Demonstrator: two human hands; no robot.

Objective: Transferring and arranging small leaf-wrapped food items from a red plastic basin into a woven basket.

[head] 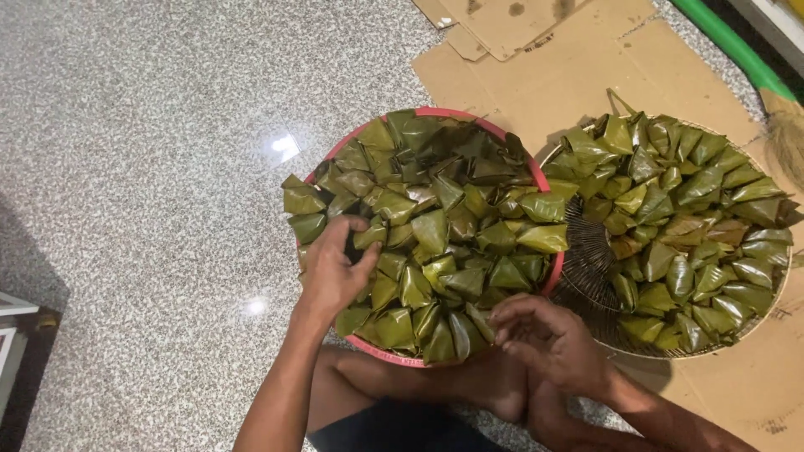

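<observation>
Parcels of folded green leaf [435, 243] heap a pink basin [548, 289]. The left hand [335, 272] pinches one at the basin's left rim; the right hand [544, 335], fingers curled empty, rests at its near rim, beside a wire basket [586, 251] of more.

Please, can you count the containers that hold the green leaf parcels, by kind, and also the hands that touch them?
Red round basin: 1
Woven wire tray: 1
Hands at the leaf parcels: 2, left hand and right hand
Total: 4
</observation>
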